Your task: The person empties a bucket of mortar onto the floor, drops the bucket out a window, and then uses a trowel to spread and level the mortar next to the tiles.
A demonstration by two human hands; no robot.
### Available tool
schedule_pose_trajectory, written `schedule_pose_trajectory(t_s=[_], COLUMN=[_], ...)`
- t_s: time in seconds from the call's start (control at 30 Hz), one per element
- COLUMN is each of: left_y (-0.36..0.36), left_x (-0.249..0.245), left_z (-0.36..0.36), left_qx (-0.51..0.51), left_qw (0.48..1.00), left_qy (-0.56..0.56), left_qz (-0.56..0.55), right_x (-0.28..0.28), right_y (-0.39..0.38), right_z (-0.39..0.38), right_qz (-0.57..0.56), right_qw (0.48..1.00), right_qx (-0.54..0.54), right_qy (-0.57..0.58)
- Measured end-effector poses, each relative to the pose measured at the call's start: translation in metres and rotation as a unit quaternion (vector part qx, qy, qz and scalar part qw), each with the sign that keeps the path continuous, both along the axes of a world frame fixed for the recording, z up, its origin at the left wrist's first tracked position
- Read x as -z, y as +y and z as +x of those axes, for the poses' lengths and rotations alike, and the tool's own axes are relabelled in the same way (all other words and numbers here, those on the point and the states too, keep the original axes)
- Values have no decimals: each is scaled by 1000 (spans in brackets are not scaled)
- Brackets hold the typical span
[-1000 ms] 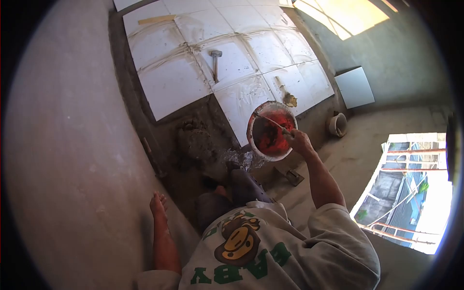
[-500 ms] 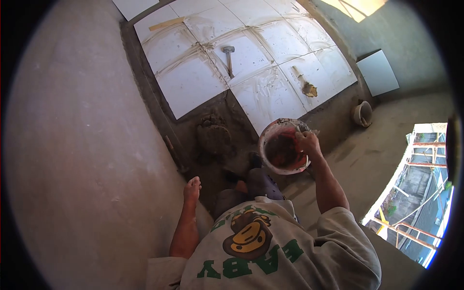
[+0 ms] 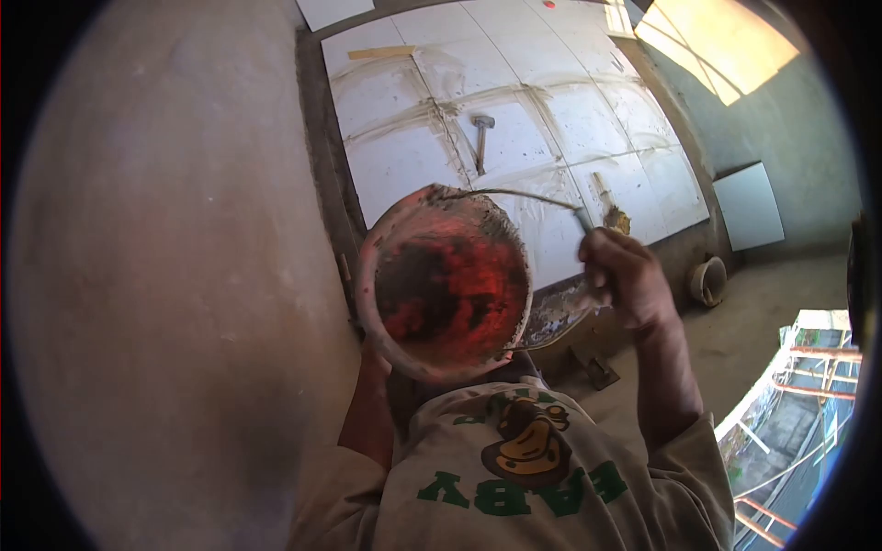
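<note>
So the one red bucket (image 3: 446,285) is up off the floor, right in front of my chest, tipped so its mouth faces me. The inside is red with dark mortar smeared over it, and the rim is crusted grey. Its thin wire handle (image 3: 514,194) arcs off the top rim and runs over to my right hand (image 3: 625,275), which is balled in a tight fist around the end of it. There's something grey and mortar-caked (image 3: 560,317) just under that fist, against the bucket's side, but I can't tell what it is. My left forearm (image 3: 367,413) goes up beneath the bucket. The left hand itself is hidden behind it, so I can't tell its grip.

Past the bucket the floor is laid with white tiles (image 3: 404,156), with mortar smears along the joints. They run out of view at the top, so no full count from me. On them lie one hammer (image 3: 480,138), one wooden-handled tool with a clump on its end (image 3: 606,197), and one wooden strip (image 3: 381,52).

Off to the right, one loose tile (image 3: 749,207) leans on the wall, one small pot (image 3: 709,280) sits below it, and one float (image 3: 595,372) lies on the bare concrete near my right arm.
</note>
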State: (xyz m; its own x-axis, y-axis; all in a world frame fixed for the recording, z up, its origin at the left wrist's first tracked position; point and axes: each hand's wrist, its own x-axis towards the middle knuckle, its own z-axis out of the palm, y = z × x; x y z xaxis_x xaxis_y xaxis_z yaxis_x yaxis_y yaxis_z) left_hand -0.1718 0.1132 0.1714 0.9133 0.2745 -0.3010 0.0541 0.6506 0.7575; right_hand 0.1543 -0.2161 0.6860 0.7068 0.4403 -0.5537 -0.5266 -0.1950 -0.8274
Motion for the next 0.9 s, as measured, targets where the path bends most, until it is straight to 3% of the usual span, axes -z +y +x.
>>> schedule_pose_trajectory(t_s=[0.13, 0.2, 0.3, 0.33, 0.37, 0.4, 0.43, 0.5, 0.53, 0.63, 0.77, 0.83, 0.9], left_y=[6, 0, 20, 22, 23, 13, 14, 19, 21, 26, 35, 43, 47], left_x=[-60, -97, -156, -177, -196, -215, -237, -230, -225, -255, -256, -238, -192], left_z=[61, 65, 111, 120, 122, 123, 132, 131, 131, 140, 125, 112, 101], left_qx=[-38, -44, -62, -66, -68, -68, -68, -83, -100, -59, -36, -23, -23], left_qw=[998, 997, 994, 993, 992, 991, 990, 994, 994, 997, 998, 998, 999], left_qy=[-50, -61, -78, -80, -86, -90, -95, -49, 1, 2, 49, -34, -19], left_qz=[-15, -26, -49, -56, -62, -68, -75, -59, -42, -39, -18, -44, -29], right_x=[10, 47, 120, 154, 185, 201, 221, 253, 258, 269, 230, 203, 174], right_y=[-10, 7, 47, 58, 69, 74, 78, 87, 89, 92, 83, 84, 75], right_z=[13, 9, -3, -3, -4, 2, 1, -1, -5, -12, -19, -22, -24], right_qz=[4, -43, -66, -132, -286, -274, -275, -352, -346, -336, -323, -305, -230], right_qw=[998, 985, 984, 973, 886, 916, 916, 908, 912, 922, 925, 931, 962], right_qx=[1, -17, 0, -2, -3, -4, 3, 11, 17, 41, 33, 28, 55], right_qy=[-66, -167, -165, -190, -365, -293, -293, -229, -218, -191, -198, -200, -137])
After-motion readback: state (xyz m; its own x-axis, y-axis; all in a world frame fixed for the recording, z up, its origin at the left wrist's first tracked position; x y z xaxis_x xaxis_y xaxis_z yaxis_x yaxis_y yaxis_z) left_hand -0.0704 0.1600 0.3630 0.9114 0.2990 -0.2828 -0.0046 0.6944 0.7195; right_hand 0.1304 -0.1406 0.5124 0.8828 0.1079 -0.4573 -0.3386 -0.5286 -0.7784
